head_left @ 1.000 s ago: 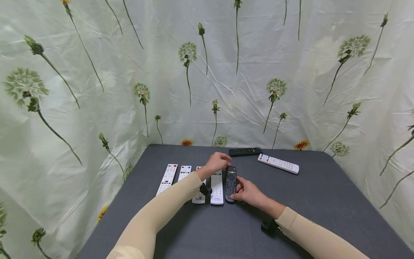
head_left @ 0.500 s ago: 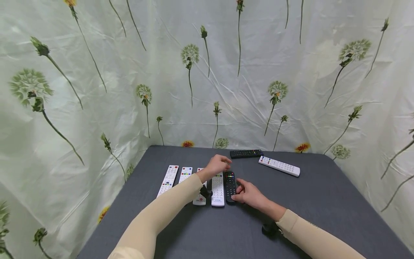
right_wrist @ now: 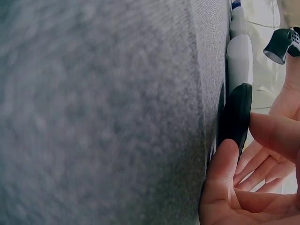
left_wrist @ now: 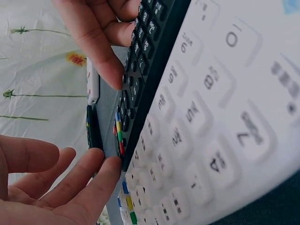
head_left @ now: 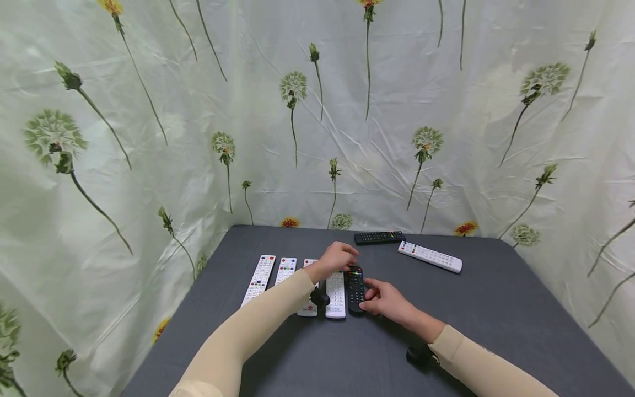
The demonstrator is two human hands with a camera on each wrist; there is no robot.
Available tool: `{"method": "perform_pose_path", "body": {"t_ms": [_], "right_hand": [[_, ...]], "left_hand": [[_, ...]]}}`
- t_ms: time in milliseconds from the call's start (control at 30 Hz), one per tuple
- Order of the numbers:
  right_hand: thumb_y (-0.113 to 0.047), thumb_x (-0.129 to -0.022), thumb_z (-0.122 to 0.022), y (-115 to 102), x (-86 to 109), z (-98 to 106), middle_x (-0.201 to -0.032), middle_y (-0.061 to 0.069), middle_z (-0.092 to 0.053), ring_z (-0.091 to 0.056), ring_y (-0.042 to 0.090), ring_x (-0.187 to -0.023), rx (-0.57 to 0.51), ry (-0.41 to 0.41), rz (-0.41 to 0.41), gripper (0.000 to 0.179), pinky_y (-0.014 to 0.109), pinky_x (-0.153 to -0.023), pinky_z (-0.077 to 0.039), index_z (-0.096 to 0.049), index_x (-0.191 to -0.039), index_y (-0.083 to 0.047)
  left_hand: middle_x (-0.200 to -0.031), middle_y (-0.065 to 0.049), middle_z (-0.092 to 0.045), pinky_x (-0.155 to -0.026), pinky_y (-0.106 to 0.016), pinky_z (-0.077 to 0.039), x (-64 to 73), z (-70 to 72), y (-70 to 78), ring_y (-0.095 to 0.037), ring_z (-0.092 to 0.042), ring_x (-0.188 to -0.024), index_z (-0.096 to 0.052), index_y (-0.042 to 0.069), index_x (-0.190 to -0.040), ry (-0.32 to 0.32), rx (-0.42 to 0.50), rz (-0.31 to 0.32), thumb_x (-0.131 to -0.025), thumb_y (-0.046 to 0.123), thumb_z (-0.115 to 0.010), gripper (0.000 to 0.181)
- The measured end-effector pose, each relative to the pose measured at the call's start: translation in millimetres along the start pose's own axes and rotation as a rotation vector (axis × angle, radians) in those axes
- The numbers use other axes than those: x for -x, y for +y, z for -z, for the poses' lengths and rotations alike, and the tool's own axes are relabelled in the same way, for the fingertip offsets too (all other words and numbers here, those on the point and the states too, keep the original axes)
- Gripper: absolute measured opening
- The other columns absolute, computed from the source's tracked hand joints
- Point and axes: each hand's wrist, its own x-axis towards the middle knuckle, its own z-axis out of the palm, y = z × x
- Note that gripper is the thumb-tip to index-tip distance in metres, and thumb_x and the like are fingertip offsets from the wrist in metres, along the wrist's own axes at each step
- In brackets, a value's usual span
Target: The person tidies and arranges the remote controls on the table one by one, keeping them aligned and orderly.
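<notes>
A black remote control lies at the right end of a row of white remote controls. My right hand pinches its near right edge. In the right wrist view the thumb is on its upper edge and a finger sits low against its side. My left hand reaches over the row, its fingers loosely bent, with fingertips at the black remote's far end. The nearest white remote control lies just left of the black one. My left arm covers parts of the other white remotes.
Farther back on the grey table lie another black remote control and, to its right, a slanted white remote control. A flower-patterned curtain hangs around the table's back and sides.
The black remote's far end has come down and it now lies flat in line with the row. My left fingers have drawn off its far end and come back to it.
</notes>
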Motion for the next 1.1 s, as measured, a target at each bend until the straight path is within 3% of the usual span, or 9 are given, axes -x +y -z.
{"method": "perform_pose_path", "body": {"t_ms": [367,567,900,1100], "right_hand": [[-0.009,-0.085,-0.077,0.9,3.5,2.6,-0.097,0.011,-0.062,-0.061,0.018,-0.074,-0.020,-0.017,-0.011,0.073,0.033,-0.062,-0.055,-0.041,-0.144,0.013],[-0.013,-0.092,-0.072,-1.9,0.7,7.6,-0.098,0.011,-0.064,-0.063,0.020,-0.079,-0.077,-0.027,-0.051,0.067,0.037,-0.066,-0.057,-0.039,-0.146,0.010],[-0.013,-0.096,-0.066,-4.9,-18.6,30.3,-0.108,0.014,-0.063,-0.064,0.024,-0.087,-0.150,0.037,-0.178,0.056,0.039,-0.072,-0.058,-0.045,-0.146,0.003],[-0.014,-0.098,-0.063,-6.7,-33.7,41.7,-0.116,0.019,-0.061,-0.064,0.029,-0.092,-0.210,0.042,-0.197,0.057,0.041,-0.075,-0.058,-0.042,-0.147,0.004]], "left_hand": [[-0.103,-0.017,-0.069,-0.082,-0.040,-0.057,-4.0,-3.1,-5.0,-0.029,-0.066,-0.099,-0.069,-0.004,-0.121,0.000,0.057,0.029,-0.095,-0.001,-0.054,0.030],[-0.108,-0.017,-0.069,-0.086,-0.043,-0.055,-4.4,2.2,-1.2,-0.031,-0.066,-0.103,-0.069,-0.004,-0.122,-0.001,0.025,0.018,-0.098,0.001,-0.053,0.030],[-0.109,-0.016,-0.070,-0.089,-0.044,-0.054,-24.7,4.9,9.5,-0.034,-0.065,-0.105,-0.071,-0.001,-0.118,0.085,0.032,-0.015,-0.098,0.000,-0.051,0.029],[-0.109,-0.017,-0.069,-0.089,-0.047,-0.052,-36.4,8.3,9.8,-0.035,-0.064,-0.103,-0.073,0.003,-0.115,0.126,-0.001,-0.012,-0.096,0.002,-0.055,0.026]]}}
